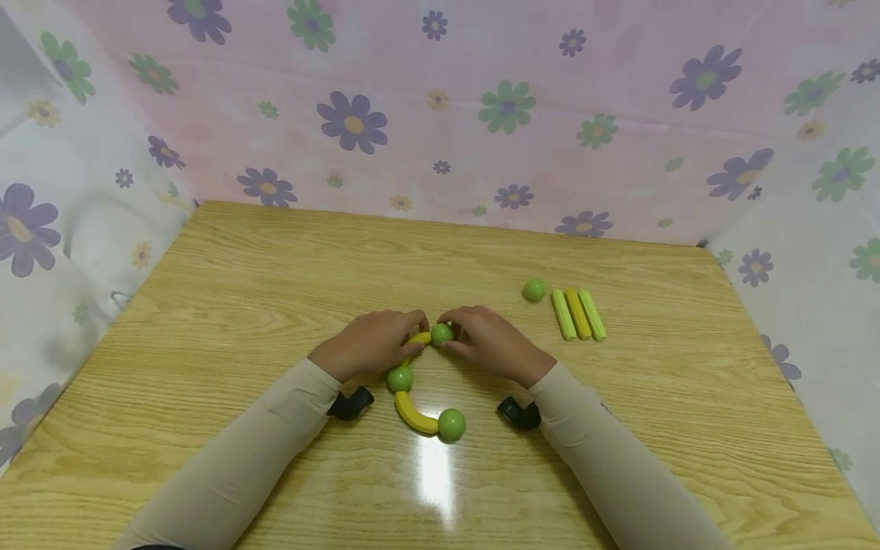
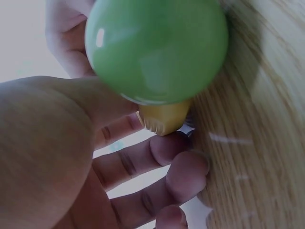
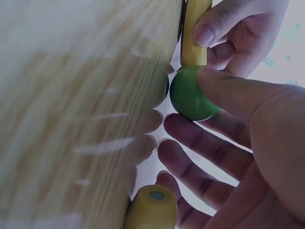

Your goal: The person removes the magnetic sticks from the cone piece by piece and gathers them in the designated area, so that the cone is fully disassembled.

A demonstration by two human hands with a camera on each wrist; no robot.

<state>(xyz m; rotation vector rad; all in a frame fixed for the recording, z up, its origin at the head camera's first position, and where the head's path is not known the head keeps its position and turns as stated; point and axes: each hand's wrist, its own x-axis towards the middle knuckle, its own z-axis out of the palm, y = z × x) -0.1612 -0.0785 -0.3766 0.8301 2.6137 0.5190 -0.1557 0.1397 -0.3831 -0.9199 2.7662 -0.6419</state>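
Note:
My left hand (image 1: 371, 341) pinches a curved yellow stick (image 1: 418, 338) between thumb and fingers; its thumb also shows on the stick (image 3: 194, 45) in the right wrist view. My right hand (image 1: 493, 345) grips a green ball (image 1: 442, 334) at that stick's upper end, where the two appear to touch. At the stick's lower end sits a second green ball (image 1: 399, 380), large in the left wrist view. From it another curved yellow stick (image 1: 415, 416) bends round to a third green ball (image 1: 451, 425). Together they form an open curve on the table.
Right of the hands, beyond them, lie a loose green ball (image 1: 535, 289) and three straight sticks side by side: a pale yellow one (image 1: 564, 314), a deeper yellow one (image 1: 578, 314) and another pale one (image 1: 593, 315). Flowered cloth (image 1: 440, 122) hangs behind the wooden table (image 1: 309, 252).

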